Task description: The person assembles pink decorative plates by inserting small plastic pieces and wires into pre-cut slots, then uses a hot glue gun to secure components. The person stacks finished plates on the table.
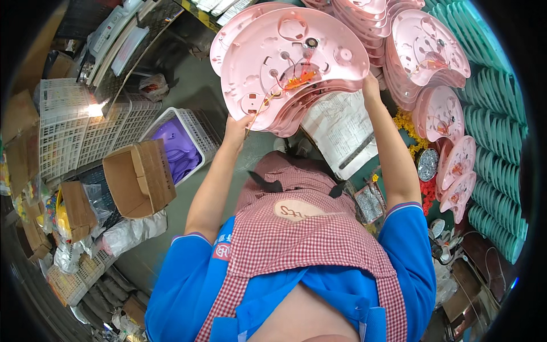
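Observation:
A pink crescent-shaped plastic shell (250,62) is held up in front of me. Its inner side faces up, with round bosses, thin wires, a small black round part and an orange-red piece fixed inside. My left hand (236,131) is closed on its lower left rim, where a thin yellowish wire runs down. At its right tip, my right hand (371,90) grips the edge, its fingers partly hidden underneath. More pink shells (302,109) sit layered right below it; whether my hands also carry these, I cannot tell.
Stacked pink shells (421,48) stand to the right, beside rows of nested green plastic pieces (494,137). A paper-covered board (342,134), yellow and red small parts (428,196) and a tray of silvery screws (427,165) lie nearer. At left are a white crate (199,122) of purple parts and cardboard boxes (139,179).

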`<state>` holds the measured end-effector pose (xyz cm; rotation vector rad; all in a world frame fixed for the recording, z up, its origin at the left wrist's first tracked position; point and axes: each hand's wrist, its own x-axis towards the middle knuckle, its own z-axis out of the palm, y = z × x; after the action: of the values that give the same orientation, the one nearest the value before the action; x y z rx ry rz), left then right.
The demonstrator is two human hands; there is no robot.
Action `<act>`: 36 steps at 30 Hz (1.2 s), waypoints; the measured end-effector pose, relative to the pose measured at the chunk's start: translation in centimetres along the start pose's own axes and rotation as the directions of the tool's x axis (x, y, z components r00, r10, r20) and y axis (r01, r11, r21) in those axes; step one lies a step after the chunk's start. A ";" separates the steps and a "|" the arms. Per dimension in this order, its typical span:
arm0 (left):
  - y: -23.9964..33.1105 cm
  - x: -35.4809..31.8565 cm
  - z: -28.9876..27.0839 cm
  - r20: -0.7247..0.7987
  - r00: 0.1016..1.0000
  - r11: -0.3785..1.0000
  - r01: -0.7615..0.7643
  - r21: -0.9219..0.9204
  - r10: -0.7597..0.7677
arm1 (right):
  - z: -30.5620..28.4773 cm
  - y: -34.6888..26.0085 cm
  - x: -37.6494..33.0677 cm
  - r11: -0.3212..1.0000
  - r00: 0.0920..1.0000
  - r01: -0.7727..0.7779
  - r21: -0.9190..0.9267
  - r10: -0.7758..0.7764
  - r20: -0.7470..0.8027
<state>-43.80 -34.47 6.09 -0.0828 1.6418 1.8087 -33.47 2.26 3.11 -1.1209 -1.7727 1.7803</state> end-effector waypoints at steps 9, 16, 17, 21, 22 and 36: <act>-3.2 -1.8 0.6 -0.024 1.000 1.000 0.010 0.002 -0.010 | -1.6 1.8 3.0 0.921 0.954 -0.292 0.258 0.260 0.150; -1.0 -3.0 0.7 0.013 1.000 0.972 -0.016 0.235 0.013 | -3.9 6.8 1.4 0.993 0.998 0.016 -0.115 -0.008 0.065; -0.5 -3.1 0.5 0.014 1.000 0.947 -0.021 0.320 0.017 | -3.6 6.5 0.9 0.993 0.996 0.043 -0.106 -0.034 0.080; 2.4 1.1 -2.4 -0.213 0.974 0.997 -0.073 0.018 0.075 | -3.5 6.2 0.3 0.986 0.997 0.063 -0.152 -0.057 0.044; 3.0 3.5 -3.8 -0.225 0.971 0.997 -0.073 0.021 0.076 | -3.8 6.4 0.2 0.980 0.998 0.043 -0.193 -0.034 0.051; 0.6 21.0 -2.9 -0.506 0.700 0.863 -0.394 0.316 0.504 | -4.8 9.2 -2.4 0.960 0.999 -0.033 -0.277 0.021 -0.046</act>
<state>-61.30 -27.90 -3.99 -0.1678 2.4345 2.1137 -26.00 2.35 -4.54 -1.2846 -2.0356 1.5418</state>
